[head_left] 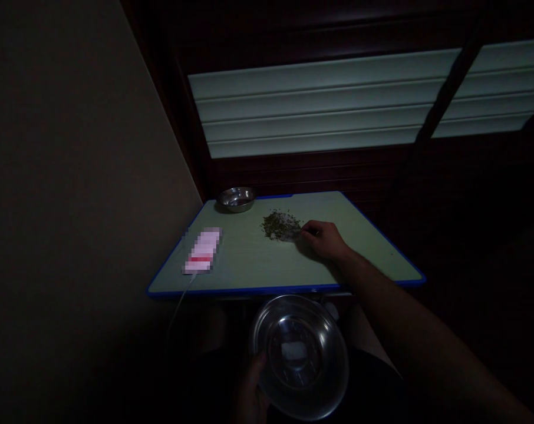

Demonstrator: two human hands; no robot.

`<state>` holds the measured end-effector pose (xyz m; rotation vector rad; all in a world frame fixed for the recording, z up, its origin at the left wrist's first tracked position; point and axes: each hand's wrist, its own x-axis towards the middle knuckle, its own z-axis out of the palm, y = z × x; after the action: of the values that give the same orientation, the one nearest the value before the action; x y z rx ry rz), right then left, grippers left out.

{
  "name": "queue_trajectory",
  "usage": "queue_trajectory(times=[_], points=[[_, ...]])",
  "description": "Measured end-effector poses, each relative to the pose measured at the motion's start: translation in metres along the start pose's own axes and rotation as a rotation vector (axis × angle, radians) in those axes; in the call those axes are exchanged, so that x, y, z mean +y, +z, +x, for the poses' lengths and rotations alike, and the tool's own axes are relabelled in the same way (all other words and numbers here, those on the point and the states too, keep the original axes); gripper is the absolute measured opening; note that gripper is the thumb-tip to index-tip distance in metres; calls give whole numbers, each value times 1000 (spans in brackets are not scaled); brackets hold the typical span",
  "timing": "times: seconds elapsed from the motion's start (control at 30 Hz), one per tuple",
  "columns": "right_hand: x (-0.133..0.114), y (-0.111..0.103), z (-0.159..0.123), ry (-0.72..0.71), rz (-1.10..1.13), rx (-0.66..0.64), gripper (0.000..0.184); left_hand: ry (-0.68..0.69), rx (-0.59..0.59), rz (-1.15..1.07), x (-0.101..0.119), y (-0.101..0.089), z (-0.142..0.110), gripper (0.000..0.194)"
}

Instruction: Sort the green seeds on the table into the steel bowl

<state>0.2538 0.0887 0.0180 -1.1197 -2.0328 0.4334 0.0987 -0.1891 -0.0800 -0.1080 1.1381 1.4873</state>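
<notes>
My left hand [253, 386] grips the rim of a shiny metal bowl [333, 377], below the table's near edge and tilted towards me. A small pale patch shows in the bowl's bottom; I cannot tell whether it is a reflection. Over the table, my right hand [322, 238] is closed in a pinch at the right side of a loose heap of small dark green bits [276, 225]. A pale, see-through patch lies by its fingertips among the bits. What the fingers hold, if anything, is too dim to make out.
The pale green table [240, 274] has a blue edge. A second metal bowl [237, 200] stands at its back left corner. A blurred-out phone [203, 250] lies at the left, with a white cable [178, 303] hanging over the edge. Behind is a dark slatted panel [320, 106].
</notes>
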Motion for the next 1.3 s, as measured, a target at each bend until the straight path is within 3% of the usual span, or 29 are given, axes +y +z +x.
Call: queue_trajectory(times=[0.33,0.77,1.03,1.3], points=[[-1,1,-1,15,123,-37,17,-1,-23,-55,-5,-3,6,52],[-3,-1,-1,75,96,-7,19,24,-88,-37,-11,-12,14,61],[-4,2,0,89,203,-36,22,-2,-63,-69,-12,-10,14,60],[-1,3,1,88,143,-40,18,-3,-51,-51,-9,-7,10,64]])
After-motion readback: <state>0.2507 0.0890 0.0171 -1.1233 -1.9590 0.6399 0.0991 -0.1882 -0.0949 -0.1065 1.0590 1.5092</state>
